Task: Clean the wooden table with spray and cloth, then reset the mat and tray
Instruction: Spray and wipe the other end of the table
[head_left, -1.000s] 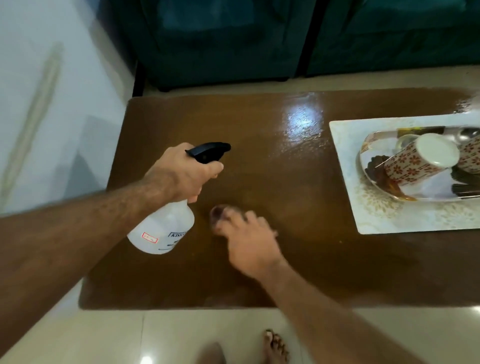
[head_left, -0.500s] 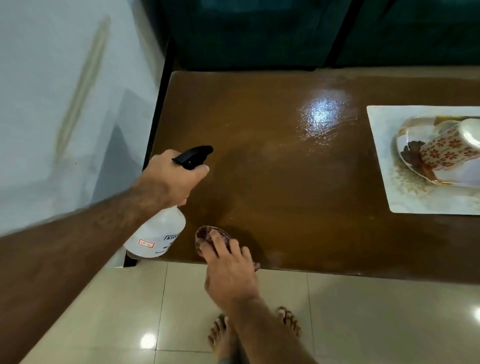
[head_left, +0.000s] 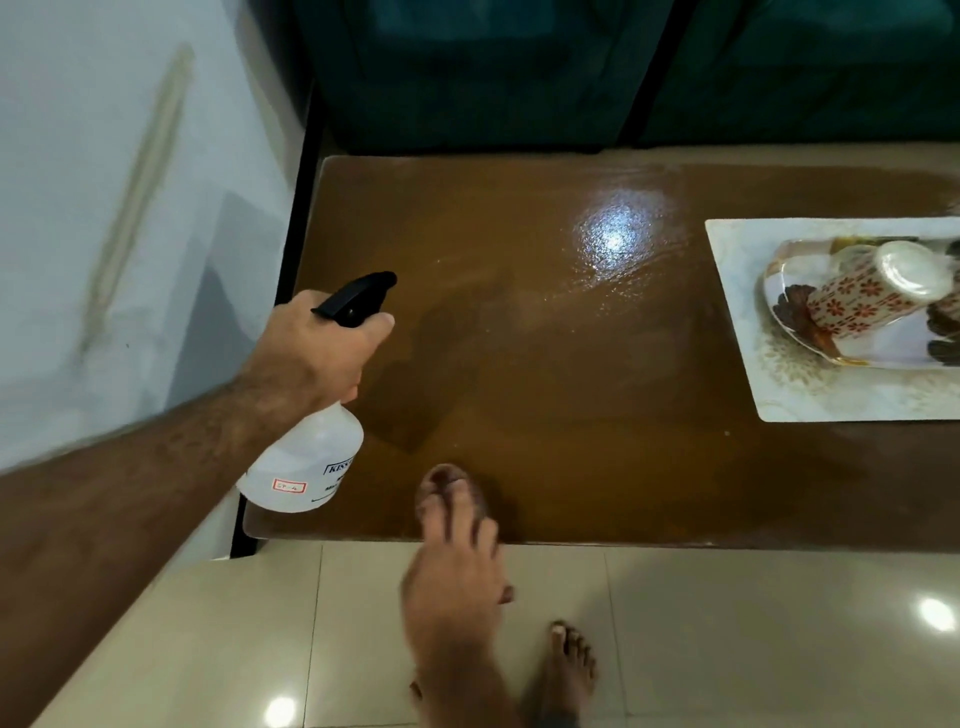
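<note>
The wooden table (head_left: 561, 395) fills the middle, with a wet glossy patch near its far side. My left hand (head_left: 317, 358) grips the neck of a clear spray bottle (head_left: 306, 462) with a black trigger head, held over the table's near left corner and aimed right. My right hand (head_left: 452, 571) lies flat at the table's front edge, fingers pressing a small dark brown cloth (head_left: 441, 480), mostly hidden under them. At the right a pale patterned mat (head_left: 748, 332) carries a tray (head_left: 779, 291) with a floral mug (head_left: 872, 291) lying on its side.
A white wall (head_left: 130, 208) stands close on the left. Dark teal sofas (head_left: 467, 73) run behind the table. Glossy beige floor tiles (head_left: 727, 634) lie in front, with my bare feet (head_left: 569, 665) on them.
My right hand drew the cloth back from the table's middle to its front edge. The view shifted so the table sits farther right. The spray bottle stays held at the left.
</note>
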